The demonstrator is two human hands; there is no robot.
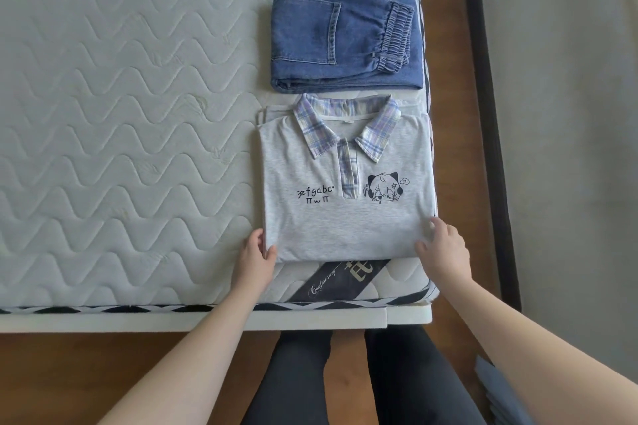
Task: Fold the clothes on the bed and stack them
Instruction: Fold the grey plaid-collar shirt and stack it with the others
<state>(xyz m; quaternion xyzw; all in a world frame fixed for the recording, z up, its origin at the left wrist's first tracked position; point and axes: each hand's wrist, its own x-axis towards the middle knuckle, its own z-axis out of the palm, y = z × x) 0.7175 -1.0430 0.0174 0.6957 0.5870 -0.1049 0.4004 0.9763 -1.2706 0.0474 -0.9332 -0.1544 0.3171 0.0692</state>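
A folded grey polo shirt (345,217) with a plaid collar and a cartoon print lies near the mattress's front right corner. My left hand (257,257) holds its lower left corner, thumb on top of the cloth. At the lower right corner my right hand (445,250) grips the fabric, fingers curled over the edge. Folded blue jeans (345,41) lie just beyond the shirt, apart from it, elastic waistband to the right.
The quilted white mattress (121,114) stretches bare to the left. Its front edge (207,309) and a dark label (338,281) lie just below the shirt. A wooden floor (445,114) and dark frame run along the right. My legs stand at the bed's foot.
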